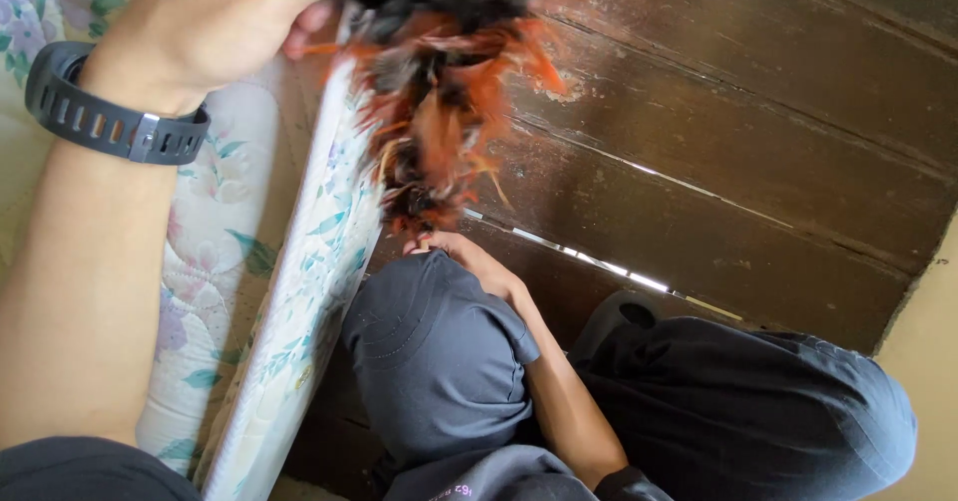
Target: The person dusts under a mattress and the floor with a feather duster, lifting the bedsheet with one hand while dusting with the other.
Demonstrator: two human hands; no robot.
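My left hand, with a dark grey watch on its wrist, is at the top left. Its fingers curl over the raised edge of a floral mattress. An orange and black feather duster hangs blurred beside that edge, over the dark wooden floor. My right hand sits at the duster's lower end and grips it there. The handle is hidden behind the feathers and my grey-clad knee.
A floral sheet lies left of the lifted mattress edge. Light shows through a gap between the floorboards. My other leg in grey trousers covers the lower right. A pale wall borders the floor at the right.
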